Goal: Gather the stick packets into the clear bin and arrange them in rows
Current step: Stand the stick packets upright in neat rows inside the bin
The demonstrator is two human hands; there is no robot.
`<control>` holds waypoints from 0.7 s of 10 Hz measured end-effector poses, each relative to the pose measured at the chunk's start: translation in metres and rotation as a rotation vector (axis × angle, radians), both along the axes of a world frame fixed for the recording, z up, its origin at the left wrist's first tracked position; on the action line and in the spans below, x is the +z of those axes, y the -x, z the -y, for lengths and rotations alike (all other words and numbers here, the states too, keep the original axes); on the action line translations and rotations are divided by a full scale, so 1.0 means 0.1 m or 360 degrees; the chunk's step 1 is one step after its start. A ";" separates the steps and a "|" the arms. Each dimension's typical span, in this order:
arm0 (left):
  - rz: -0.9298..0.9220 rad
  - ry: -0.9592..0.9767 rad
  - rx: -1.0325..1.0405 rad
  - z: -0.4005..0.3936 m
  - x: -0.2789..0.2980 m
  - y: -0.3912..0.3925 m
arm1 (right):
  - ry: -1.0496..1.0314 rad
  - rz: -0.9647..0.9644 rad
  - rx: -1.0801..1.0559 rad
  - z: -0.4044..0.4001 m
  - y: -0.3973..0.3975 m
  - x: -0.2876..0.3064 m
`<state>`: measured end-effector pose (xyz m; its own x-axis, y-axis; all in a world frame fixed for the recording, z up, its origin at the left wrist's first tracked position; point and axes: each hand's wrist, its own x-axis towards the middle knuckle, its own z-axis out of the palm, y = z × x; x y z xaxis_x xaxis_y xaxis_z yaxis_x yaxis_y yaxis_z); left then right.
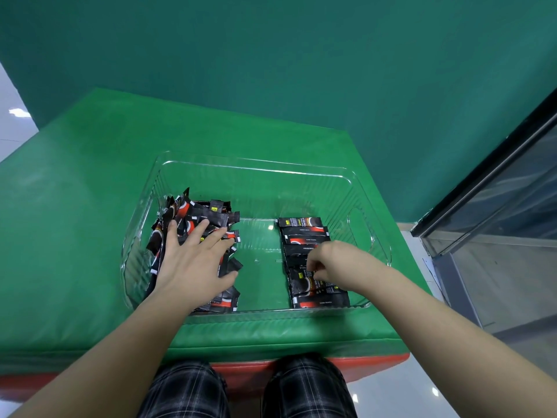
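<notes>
Packets seem all gathered into the bin (256,167), with one row (304,236) laid at 3 o'clock, its packets pinched by the right hand (328,262), while the heap (193,215) at 9 o'clock, pressed under the left hand's (193,260) spread fingers, is left unsorted.

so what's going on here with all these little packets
A person is sorting black-and-red stick packets inside a clear bin on a green padded surface. Their left hand lies spread, fingers straight, on a loose jumbled pile of packets at the bin's left side. Their right hand, fingers curled, is over a tidy row of packets along the right side, apparently pinching one into place. The middle of the bin floor is still bare, so the arranging looks only partly done.
</notes>
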<state>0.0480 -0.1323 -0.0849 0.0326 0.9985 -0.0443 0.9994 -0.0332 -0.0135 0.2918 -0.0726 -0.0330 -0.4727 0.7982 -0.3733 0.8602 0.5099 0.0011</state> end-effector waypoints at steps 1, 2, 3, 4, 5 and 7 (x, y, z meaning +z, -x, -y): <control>0.0004 0.0001 -0.0001 0.00 0.00 0.00 | 0.0021 0.0016 0.0039 0.04 -0.01 -0.06; -0.0003 0.0005 -0.0002 0.00 0.00 0.00 | 0.0032 0.0034 0.0020 0.05 -0.04 -0.11; 0.0003 -0.0014 0.0001 0.00 0.00 0.00 | 0.0013 0.0050 0.0007 0.07 -0.07 -0.12; 0.0005 -0.0019 0.0003 0.00 -0.01 0.00 | -0.0028 0.0057 0.0014 0.09 -0.07 -0.12; 0.0009 -0.0022 0.0001 -0.01 -0.01 0.00 | -0.0017 -0.0048 0.0031 0.13 -0.04 -0.13; 0.0011 -0.0028 -0.0001 -0.01 -0.01 -0.01 | 0.0273 -0.0114 0.0070 0.23 0.07 -0.15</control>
<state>0.0487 -0.1316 -0.0861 0.0334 0.9991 -0.0265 0.9994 -0.0336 -0.0074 0.2846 -0.0953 -0.0481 -0.5360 0.7037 -0.4664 0.8318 0.5347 -0.1493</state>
